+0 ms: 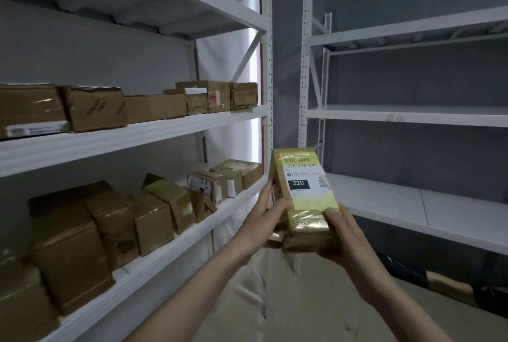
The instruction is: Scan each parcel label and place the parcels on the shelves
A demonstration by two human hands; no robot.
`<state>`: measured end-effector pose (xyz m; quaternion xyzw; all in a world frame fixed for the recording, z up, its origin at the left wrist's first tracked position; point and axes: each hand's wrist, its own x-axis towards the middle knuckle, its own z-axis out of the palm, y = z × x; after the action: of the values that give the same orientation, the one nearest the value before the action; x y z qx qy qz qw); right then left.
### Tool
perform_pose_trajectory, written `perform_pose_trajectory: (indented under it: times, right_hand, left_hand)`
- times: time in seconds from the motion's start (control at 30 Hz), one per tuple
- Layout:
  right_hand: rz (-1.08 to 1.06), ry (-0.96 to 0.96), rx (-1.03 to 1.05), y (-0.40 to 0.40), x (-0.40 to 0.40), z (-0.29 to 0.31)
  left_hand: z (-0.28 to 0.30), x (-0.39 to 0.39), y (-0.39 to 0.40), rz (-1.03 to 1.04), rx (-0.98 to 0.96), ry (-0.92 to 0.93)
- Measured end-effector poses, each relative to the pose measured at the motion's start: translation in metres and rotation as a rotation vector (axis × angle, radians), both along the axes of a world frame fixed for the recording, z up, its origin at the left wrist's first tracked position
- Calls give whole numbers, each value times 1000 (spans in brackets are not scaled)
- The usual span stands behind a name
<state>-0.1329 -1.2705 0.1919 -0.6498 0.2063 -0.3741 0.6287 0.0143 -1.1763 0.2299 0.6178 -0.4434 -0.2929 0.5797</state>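
Both hands clamp the tape-wrapped brown cardboard parcel (303, 198): your left hand (265, 220) and right hand (339, 234) hold its near end. Long axis points up and away; the white metal shelves (154, 127) lie left, nearer your left hand.

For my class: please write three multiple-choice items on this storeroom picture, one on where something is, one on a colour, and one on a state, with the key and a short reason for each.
1. Where is the labelled parcel?
A. On the left rack's middle shelf
B. Held in the air between the two racks
C. On the floor

2. What colour is the block behind the number 220 on the label?
A. Black
B. Red
C. Blue

3. What is the state of the right rack?
A. Packed with boxes
B. Its visible shelves bear no parcels
C. Tipped over

Key:
1 B, the left hand and right hand both grip it.
2 A, white digits sit on a black patch.
3 B, only bare white boards show.
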Motion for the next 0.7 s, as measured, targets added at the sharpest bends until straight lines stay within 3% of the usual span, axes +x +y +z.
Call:
perform_pose_trajectory:
  times: [0.2, 0.43, 0.7]
  right_hand:
    - [101, 32, -233, -127, 57, 26]
    - [62, -59, -263, -267, 141, 69]
    - [200, -102, -322, -375, 238, 124]
  left_hand:
    - [38, 64, -112, 40, -21, -125]
    - [99, 129, -237, 38, 10, -217]
    - [138, 197, -315, 114, -48, -306]
